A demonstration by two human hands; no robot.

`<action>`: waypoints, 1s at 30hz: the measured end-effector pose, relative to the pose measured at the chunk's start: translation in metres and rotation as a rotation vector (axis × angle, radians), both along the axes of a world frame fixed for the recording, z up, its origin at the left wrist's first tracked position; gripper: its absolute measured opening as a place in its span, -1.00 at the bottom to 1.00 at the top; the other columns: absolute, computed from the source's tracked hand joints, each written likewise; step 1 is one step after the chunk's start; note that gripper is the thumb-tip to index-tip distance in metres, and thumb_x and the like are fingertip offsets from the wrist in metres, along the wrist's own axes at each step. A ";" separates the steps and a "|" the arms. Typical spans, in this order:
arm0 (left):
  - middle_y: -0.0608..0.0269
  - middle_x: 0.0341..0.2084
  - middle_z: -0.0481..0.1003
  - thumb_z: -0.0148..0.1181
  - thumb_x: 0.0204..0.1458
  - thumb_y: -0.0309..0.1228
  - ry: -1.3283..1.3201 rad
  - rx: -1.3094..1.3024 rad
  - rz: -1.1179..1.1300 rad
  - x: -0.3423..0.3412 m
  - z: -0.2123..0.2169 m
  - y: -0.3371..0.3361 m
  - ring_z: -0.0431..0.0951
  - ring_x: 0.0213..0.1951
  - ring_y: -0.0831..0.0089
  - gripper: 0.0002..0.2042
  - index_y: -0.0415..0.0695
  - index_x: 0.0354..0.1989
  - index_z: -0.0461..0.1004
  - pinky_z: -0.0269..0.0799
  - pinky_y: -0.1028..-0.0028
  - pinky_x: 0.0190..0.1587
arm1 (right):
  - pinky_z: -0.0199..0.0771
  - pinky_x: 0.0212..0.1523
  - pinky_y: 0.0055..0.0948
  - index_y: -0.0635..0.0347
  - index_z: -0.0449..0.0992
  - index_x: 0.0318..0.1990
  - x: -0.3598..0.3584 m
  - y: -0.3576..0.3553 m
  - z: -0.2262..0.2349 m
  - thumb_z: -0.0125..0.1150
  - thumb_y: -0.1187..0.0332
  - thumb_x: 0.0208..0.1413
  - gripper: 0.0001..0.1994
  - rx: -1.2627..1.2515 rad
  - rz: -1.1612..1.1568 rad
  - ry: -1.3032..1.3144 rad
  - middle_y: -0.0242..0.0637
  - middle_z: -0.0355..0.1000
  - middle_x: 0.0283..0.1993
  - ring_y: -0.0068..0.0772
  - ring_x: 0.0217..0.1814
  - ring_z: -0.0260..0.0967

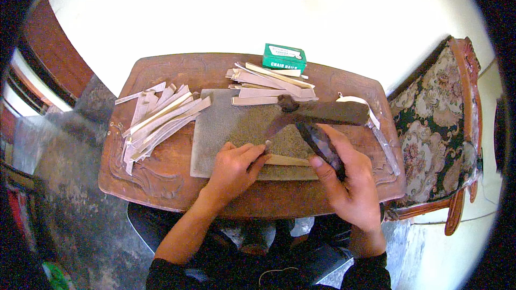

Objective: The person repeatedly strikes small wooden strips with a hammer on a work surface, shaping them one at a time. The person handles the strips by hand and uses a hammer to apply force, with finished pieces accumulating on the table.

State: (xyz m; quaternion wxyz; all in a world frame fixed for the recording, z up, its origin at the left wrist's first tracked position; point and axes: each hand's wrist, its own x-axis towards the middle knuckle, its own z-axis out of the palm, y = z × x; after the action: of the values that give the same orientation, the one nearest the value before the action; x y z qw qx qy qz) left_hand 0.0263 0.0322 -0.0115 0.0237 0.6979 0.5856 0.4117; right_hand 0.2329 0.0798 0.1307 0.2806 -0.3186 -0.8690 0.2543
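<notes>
My right hand [352, 174] is wrapped round the black handle of a hammer [322, 147]. Its dark, blurred head hangs over a grey-brown slab [215, 129] lying on the table. Just to the left, my left hand [236, 166] is closed in a pinch at the slab's front part. A small shiny tip, like a nail [267, 143], shows at its fingertips. Under those fingers a narrow pale strip [290, 160] lies across the slab, running toward my right thumb. Behind the hammer is a broad dark brown flat piece [338, 113], whose kind I cannot make out.
A heap of pale strips [161, 118] spreads over the left of the carved wooden table [322, 198]. More strips [271, 86] lie at the back, before a green box [285, 57]. A pale curved band [359, 101] is at the right. Beyond stands a floral armchair [430, 134].
</notes>
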 end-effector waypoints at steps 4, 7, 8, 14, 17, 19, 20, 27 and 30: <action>0.22 -0.48 0.55 0.30 0.03 -0.37 -0.011 0.015 -0.007 0.002 0.002 0.002 0.52 -0.50 0.24 -0.83 -0.13 -0.23 0.57 0.25 0.29 -0.43 | 0.52 -0.04 -0.14 0.26 0.36 0.19 0.000 0.002 0.001 0.25 0.42 0.15 -0.55 0.006 0.017 -0.012 0.13 0.51 -0.05 0.16 -0.01 0.51; 0.23 -0.50 0.54 0.30 0.03 -0.36 -0.016 0.019 -0.006 0.002 0.000 0.001 0.51 -0.50 0.24 -0.83 -0.13 -0.24 0.57 0.25 0.29 -0.42 | 0.51 -0.03 -0.15 0.26 0.36 0.20 0.003 0.002 -0.002 0.24 0.42 0.16 -0.55 -0.052 -0.015 -0.012 0.13 0.50 -0.04 0.16 0.00 0.50; 0.23 -0.50 0.54 0.30 0.03 -0.36 -0.021 0.022 -0.011 0.001 -0.002 0.002 0.51 -0.50 0.24 -0.83 -0.13 -0.24 0.57 0.26 0.29 -0.42 | 0.51 -0.03 -0.15 0.25 0.35 0.20 0.004 0.001 -0.003 0.24 0.42 0.16 -0.55 -0.077 -0.039 -0.006 0.13 0.50 -0.03 0.16 0.01 0.50; 0.23 -0.51 0.53 0.31 0.03 -0.36 -0.035 0.040 -0.003 0.002 -0.001 0.002 0.51 -0.50 0.23 -0.84 -0.13 -0.26 0.57 0.26 0.29 -0.41 | 0.49 0.00 -0.16 0.24 0.35 0.21 0.005 0.006 -0.007 0.22 0.44 0.17 -0.56 -0.024 0.006 0.016 0.12 0.49 0.00 0.14 0.02 0.50; 0.23 -0.52 0.53 0.31 0.03 -0.36 -0.034 0.016 -0.009 0.002 0.000 0.002 0.51 -0.50 0.23 -0.85 -0.13 -0.27 0.57 0.27 0.29 -0.41 | 0.49 0.00 -0.15 0.23 0.35 0.20 0.002 0.004 -0.008 0.22 0.42 0.17 -0.56 0.001 -0.013 0.098 0.10 0.50 -0.01 0.14 0.03 0.50; 0.22 -0.52 0.53 0.31 0.03 -0.36 -0.032 0.015 -0.010 0.002 0.001 0.002 0.52 -0.50 0.23 -0.85 -0.14 -0.28 0.57 0.28 0.29 -0.40 | 0.49 -0.03 -0.15 0.22 0.35 0.21 0.002 0.007 -0.013 0.22 0.41 0.18 -0.57 -0.014 0.008 0.051 0.10 0.50 -0.03 0.14 0.00 0.50; 0.22 -0.52 0.54 0.31 0.03 -0.36 -0.036 0.023 -0.008 0.002 0.001 0.002 0.52 -0.51 0.23 -0.85 -0.14 -0.28 0.57 0.28 0.29 -0.40 | 0.49 -0.04 -0.15 0.22 0.35 0.21 0.001 0.009 -0.016 0.21 0.40 0.18 -0.57 -0.021 0.020 0.028 0.09 0.51 -0.05 0.14 -0.01 0.51; 0.05 -0.40 0.59 0.31 0.04 -0.38 -0.125 -0.062 0.015 0.001 0.005 0.000 0.58 -0.36 0.07 -0.84 -0.21 -0.30 0.56 0.41 0.23 -0.26 | 0.50 -0.14 -0.22 0.23 0.35 0.13 -0.013 0.033 -0.061 0.41 0.31 0.00 -0.46 -0.383 -0.243 -0.003 0.02 0.54 -0.18 0.02 -0.12 0.55; 0.01 -0.39 0.60 0.28 0.09 -0.37 -0.245 -0.292 0.056 0.001 0.013 -0.002 0.59 -0.34 0.06 -0.84 -0.22 -0.33 0.56 0.45 0.24 -0.26 | 0.50 -0.11 -0.23 0.22 0.33 0.13 -0.014 0.044 -0.091 0.46 0.33 -0.09 -0.39 -0.390 -0.216 -0.047 0.02 0.53 -0.16 0.02 -0.10 0.54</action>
State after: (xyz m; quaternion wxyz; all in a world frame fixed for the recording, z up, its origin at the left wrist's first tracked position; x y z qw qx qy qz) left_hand 0.0268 0.0306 0.0013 0.1843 0.6152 0.6511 0.4046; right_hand 0.2186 0.1236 0.0395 0.2191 -0.4640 -0.7704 0.3785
